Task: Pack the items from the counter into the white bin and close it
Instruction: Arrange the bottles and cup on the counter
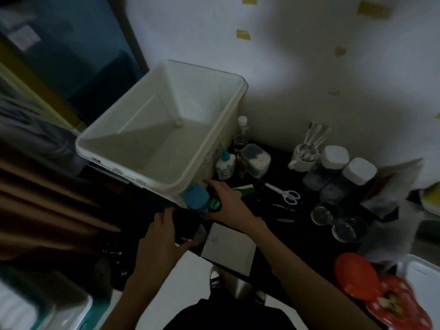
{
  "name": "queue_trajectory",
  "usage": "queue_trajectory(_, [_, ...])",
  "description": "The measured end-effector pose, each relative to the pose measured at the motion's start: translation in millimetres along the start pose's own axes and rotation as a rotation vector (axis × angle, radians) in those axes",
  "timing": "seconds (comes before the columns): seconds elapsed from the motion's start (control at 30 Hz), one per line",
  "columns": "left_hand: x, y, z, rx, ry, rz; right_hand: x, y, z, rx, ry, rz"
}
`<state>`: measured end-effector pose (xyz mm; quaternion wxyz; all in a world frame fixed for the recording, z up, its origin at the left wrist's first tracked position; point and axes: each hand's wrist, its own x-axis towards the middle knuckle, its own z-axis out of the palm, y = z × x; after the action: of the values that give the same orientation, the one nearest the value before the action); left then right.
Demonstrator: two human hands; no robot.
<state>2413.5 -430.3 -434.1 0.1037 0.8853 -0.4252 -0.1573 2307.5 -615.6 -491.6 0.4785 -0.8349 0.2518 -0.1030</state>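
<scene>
- Now the large white rectangular plastic bin (164, 125) is sitting open and lidless at the far left end of the dark counter (307, 239), its inside showing nothing packed
- the right hand (228, 201) is curling its fingers round a dark item with a green patch (215, 204) by the bin's near right corner, touching a bottle with a blue cap (196, 197); what the dark item is cannot be told in the dim light
- the left hand (164, 231) is gripping a black object (185, 225) at the counter's near edge, thumb and fingers wrapped round it
- a flat white rectangular box (228, 248) is lying at the near edge, just right of the left hand
- a white glue bottle with a teal tip (225, 165) and a clear tub of cotton buds (256, 160) are standing beside the bin's right wall
- white-handled scissors (285, 194) are lying mid-counter, with two white-lidded jars (345, 172), a white mug of brushes (303, 157) and two clear glasses (333, 222) towards the right
- a red lid (356, 276) is resting at the near right corner
</scene>
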Motion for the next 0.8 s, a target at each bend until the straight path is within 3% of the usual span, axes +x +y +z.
queue_trajectory(0.2, [3.5, -1.0, 14.7, -0.306, -0.003, 0.008, 14.4, -3.3, 12.4, -0.006, 0.025, -0.019])
queue_trajectory(0.4, [3.0, 18.6, -27.3, -0.31, 0.011, 0.086, -24.1, -27.3, -26.6, 0.17, 0.17, -0.028])
queue_trajectory(0.6, [18.1, 93.6, -81.8, -0.39, -0.015, 0.376, -83.0, -52.4, -125.1, 0.191, 0.482, -0.043])
queue_trajectory(0.8, [61.3, 206.3, -104.6, -0.381, -0.011, 0.683, -138.3, -65.8, -233.1, 0.053, 0.828, -0.036])
